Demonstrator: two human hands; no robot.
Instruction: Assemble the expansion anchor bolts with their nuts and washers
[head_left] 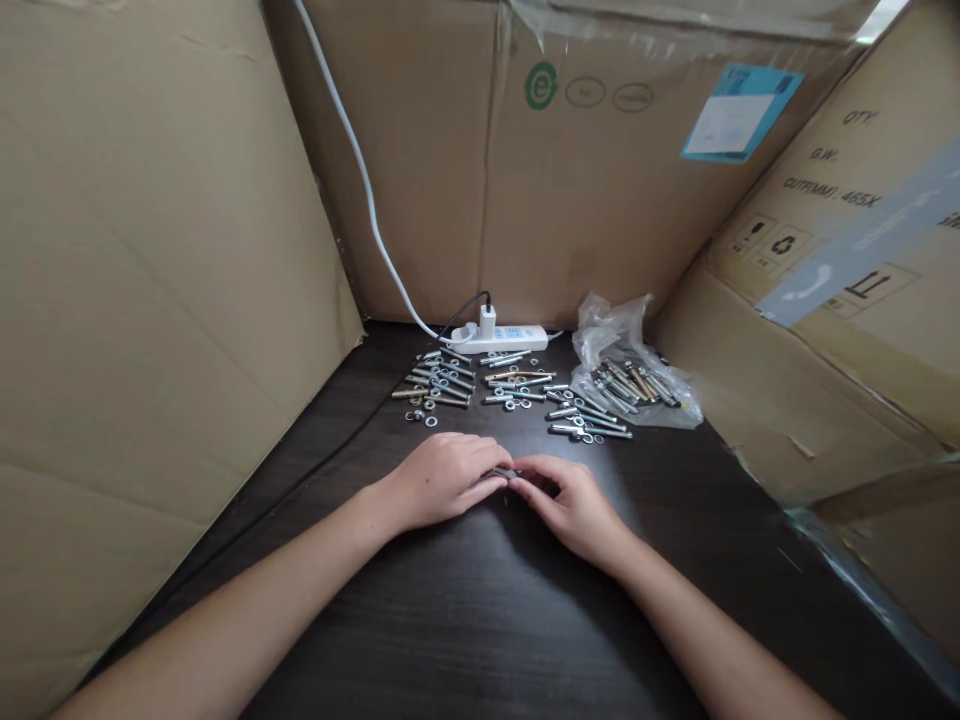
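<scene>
1. You have two hands in view, both resting low on the dark tabletop (480, 600), meeting at its middle.
2. Your left hand (442, 480) lies palm down, its fingers curled and pressed together, pinching one end of one small dark bolt (504, 472).
3. Your right hand (570, 505) pinches the other end of that bolt with thumb and fingertips, so the bolt lies between the two hands, just above the tabletop; much of it is hidden by your fingers.
4. Three loose heaps of silvery bolts lie beyond the hands: the left heap (441, 384) at 11 o'clock, the middle heap (517, 385) at 12 o'clock and the right heap (589, 422) at 1 o'clock. The bolts in each are too small and too overlapped to count.
5. A few washers (430, 421) lie at the near edge of the left heap.
6. One clear plastic bag (611, 320) at 2 o'clock holds more bolts.
7. One white power strip (517, 337) sits at 12 o'clock behind the heaps, with one charger (487, 320) plugged in, one white cable (360, 165) and one black cable (461, 308).
8. Three cardboard walls stand around the tabletop: left wall (150, 300), back wall (562, 200) and right wall (825, 330). The back wall carries one blue label (739, 112).
</scene>
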